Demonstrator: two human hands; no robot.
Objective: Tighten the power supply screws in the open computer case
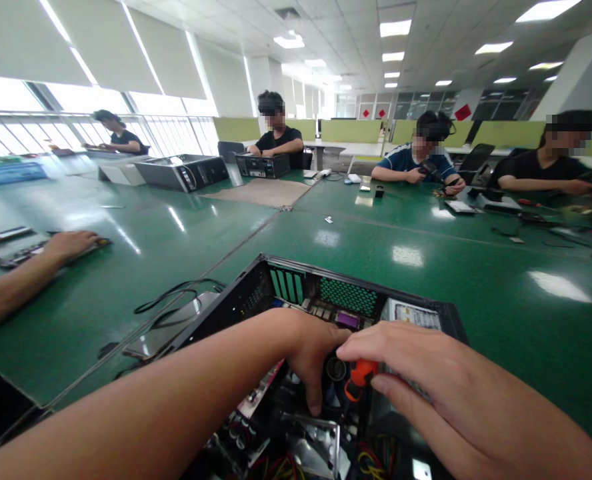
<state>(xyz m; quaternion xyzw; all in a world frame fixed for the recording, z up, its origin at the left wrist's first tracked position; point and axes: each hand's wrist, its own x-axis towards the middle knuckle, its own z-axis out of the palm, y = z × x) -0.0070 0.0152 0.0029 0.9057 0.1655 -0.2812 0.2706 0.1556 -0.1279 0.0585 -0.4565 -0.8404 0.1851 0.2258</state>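
Note:
A black desktop computer case [326, 270] lies open before me, its inside facing up. My right hand [421, 373] is closed on an orange-and-black screwdriver [361, 380], which points down into the case. Inside the case, my left hand [309, 340] has its thumb and forefinger spread apart around a round cooling fan [336, 368]. Its other fingers are hidden. Just behind the fingertips is a purple port [347, 320] on the motherboard. A metal power supply [413, 313] sits in the right corner. Coloured cables [371, 460] and a silver metal bracket [316, 443] lie nearer me.
A flat silver device [176, 323] with black cables lies left of the case. At far left, another person's hand [73, 245] rests on a circuit board. Several people sit across the green table [296, 233], with more computer cases [181, 172] and parts before them.

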